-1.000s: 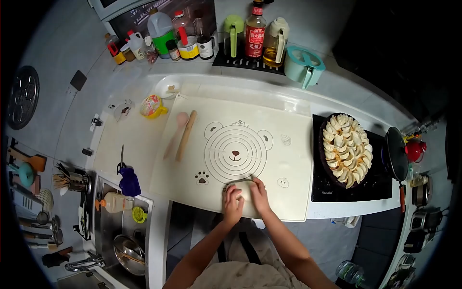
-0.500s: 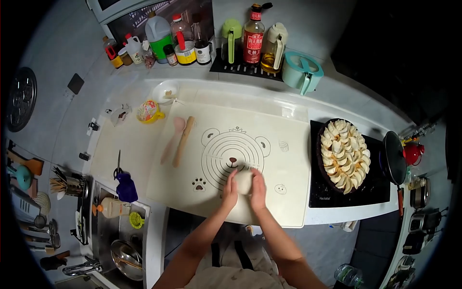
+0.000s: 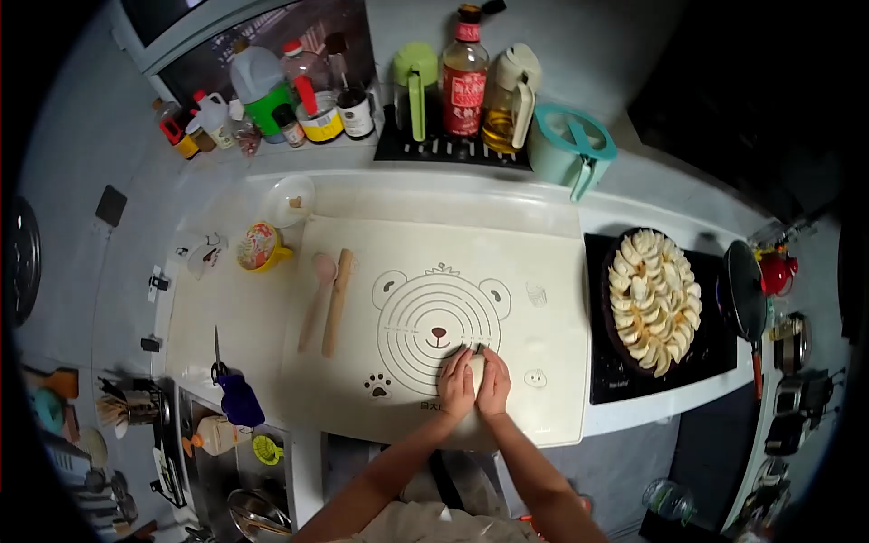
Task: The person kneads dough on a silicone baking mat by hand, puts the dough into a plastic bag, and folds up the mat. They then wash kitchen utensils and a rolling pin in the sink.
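A pale ball of dough [image 3: 476, 365] sits on the cream kneading mat [image 3: 543, 244], near the mat's front edge. My left hand [image 3: 456, 384] wraps its left side and my right hand [image 3: 493, 384] its right side, fingers curved in toward each other. Much of the dough is hidden by the hands. Just beyond the fingertips is the printed bear face with its rings. On the mat's left part lie a wooden rolling pin [image 3: 338, 303] and, beside it, a pink spoon-shaped utensil [image 3: 319, 299].
Right of the mat, a dark round pan of pleated dumplings [image 3: 654, 299] stands on a black cooktop [image 3: 625, 385], with a frying pan [image 3: 745, 290] beyond. Left are a yellow cup [image 3: 261, 249], a white bowl [image 3: 290, 201], scissors [image 3: 218, 366] and a sink [image 3: 204, 480]. Bottles line the back ledge.
The camera view has shifted, so the counter sits lower in the picture. My hands have closed further over the dough, hiding more of it.
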